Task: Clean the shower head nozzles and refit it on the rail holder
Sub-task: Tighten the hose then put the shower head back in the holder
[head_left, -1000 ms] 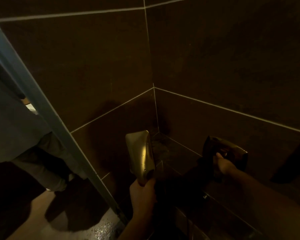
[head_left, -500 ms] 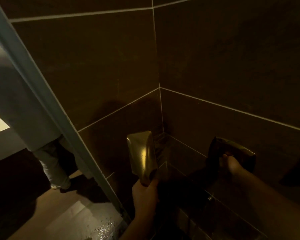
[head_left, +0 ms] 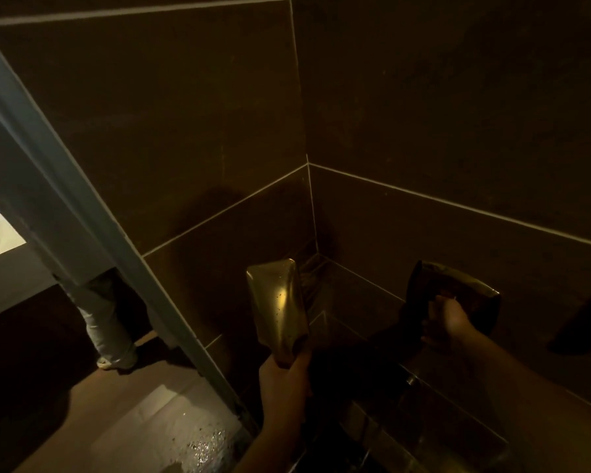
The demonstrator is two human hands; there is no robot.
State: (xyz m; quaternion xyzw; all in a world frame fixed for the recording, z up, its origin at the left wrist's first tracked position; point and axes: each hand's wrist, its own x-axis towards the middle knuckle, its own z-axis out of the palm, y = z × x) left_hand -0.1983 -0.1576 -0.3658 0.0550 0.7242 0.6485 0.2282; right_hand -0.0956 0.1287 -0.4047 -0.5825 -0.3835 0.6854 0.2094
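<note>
My left hand [head_left: 284, 387] grips the handle of a gold-coloured shower head [head_left: 277, 305], whose flat back faces me and points up toward the tiled corner. Small water drops speckle it. Its nozzle side is hidden from me. My right hand [head_left: 449, 319] reaches to the right wall and holds a dark metal lever-like fitting [head_left: 458, 288] mounted there. The lighting is very dim, so the fitting's details are hard to make out. No rail holder shows in view.
Dark brown tiled walls [head_left: 423, 114] meet in a corner ahead. A grey glass-door frame [head_left: 82, 206] runs diagonally at left. Beyond it stand another person's legs [head_left: 106, 329] on a wet floor [head_left: 185, 438]. A dark ledge [head_left: 440, 425] lies below the fitting.
The view has shifted slightly; the person beyond the door has stepped further away. Both my hands keep their holds on the shower head and the wall fitting.
</note>
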